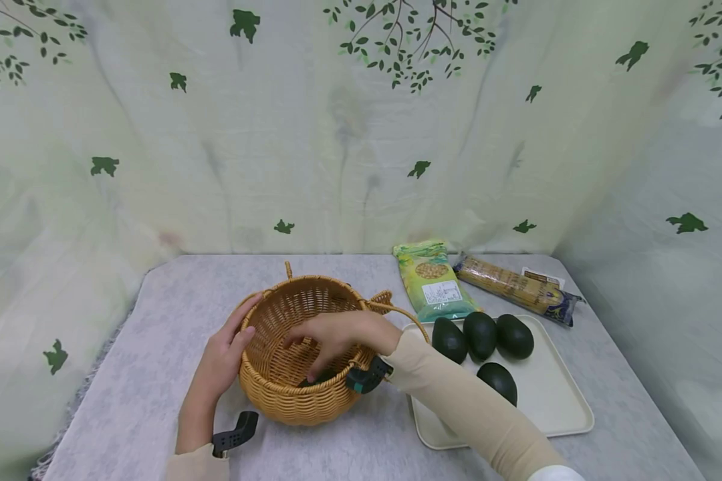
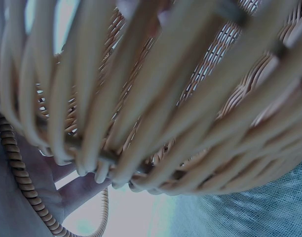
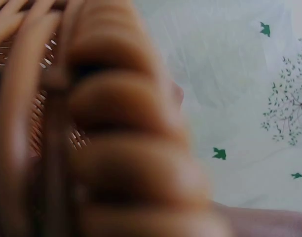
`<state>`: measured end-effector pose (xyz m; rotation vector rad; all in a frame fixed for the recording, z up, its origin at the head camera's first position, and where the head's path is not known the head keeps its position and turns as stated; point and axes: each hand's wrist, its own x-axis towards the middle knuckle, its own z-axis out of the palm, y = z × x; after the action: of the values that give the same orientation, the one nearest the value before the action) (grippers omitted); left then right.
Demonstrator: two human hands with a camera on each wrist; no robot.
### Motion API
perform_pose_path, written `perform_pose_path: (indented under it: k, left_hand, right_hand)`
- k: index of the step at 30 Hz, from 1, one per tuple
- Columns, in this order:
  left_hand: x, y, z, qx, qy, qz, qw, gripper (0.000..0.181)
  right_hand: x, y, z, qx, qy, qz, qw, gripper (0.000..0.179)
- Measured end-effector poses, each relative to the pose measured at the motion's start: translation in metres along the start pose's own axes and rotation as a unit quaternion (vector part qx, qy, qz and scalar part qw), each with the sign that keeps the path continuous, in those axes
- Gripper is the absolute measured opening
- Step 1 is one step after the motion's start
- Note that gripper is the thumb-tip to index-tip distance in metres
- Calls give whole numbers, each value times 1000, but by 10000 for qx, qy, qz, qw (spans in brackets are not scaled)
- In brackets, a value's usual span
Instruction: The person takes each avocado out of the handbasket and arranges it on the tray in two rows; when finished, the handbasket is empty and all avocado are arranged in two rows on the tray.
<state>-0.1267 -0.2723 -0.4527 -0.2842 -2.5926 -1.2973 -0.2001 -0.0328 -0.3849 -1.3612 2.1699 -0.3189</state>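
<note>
A round wicker basket (image 1: 301,404) stands on the table, its mouth tilted toward me. My left hand (image 1: 224,354) grips its left rim; in the left wrist view, fingers (image 2: 84,192) show behind the woven wall. My right hand (image 1: 331,334) reaches inside the basket from the right, fingers spread and loosely bent. Just below its thumb lies a dark avocado (image 1: 319,379), mostly hidden by the near rim. In the right wrist view, blurred wicker covers most of the hand. On a white tray (image 1: 559,394) rest several dark avocados (image 1: 480,336), right of the basket.
A green and yellow bag (image 1: 436,280) lies behind the tray. Beside it is a long clear pack of pasta (image 1: 514,284) with a small card (image 1: 543,277) at its back. The basket's handle (image 1: 400,310) leans out over the tray's left edge. A patterned curtain (image 1: 349,167) hangs behind.
</note>
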Motion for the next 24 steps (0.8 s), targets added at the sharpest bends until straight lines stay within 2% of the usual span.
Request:
perform_pose_path:
  k: [8, 14, 18, 21, 24]
  left_hand:
    - [-1, 3, 0, 6, 9, -31, 10000, 53]
    - [-2, 5, 1, -3, 26, -58, 10000, 52]
    - [-2, 3, 1, -13, 26, -64, 10000, 52]
    - [-2, 2, 1, -1, 21, -68, 10000, 53]
    - [-2, 1, 1, 4, 19, -75, 10000, 53]
  right_hand:
    - [-1, -3, 0, -83, -119, 296, 9995, 70]
    - [2, -1, 1, -546, 140, 420, 9975, 54]
    - [4, 0, 2, -604, 191, 351, 9974, 46]
    - [4, 0, 2, -502, 207, 266, 9982, 48]
    - [3, -1, 3, -383, 164, 330, 9986, 57]
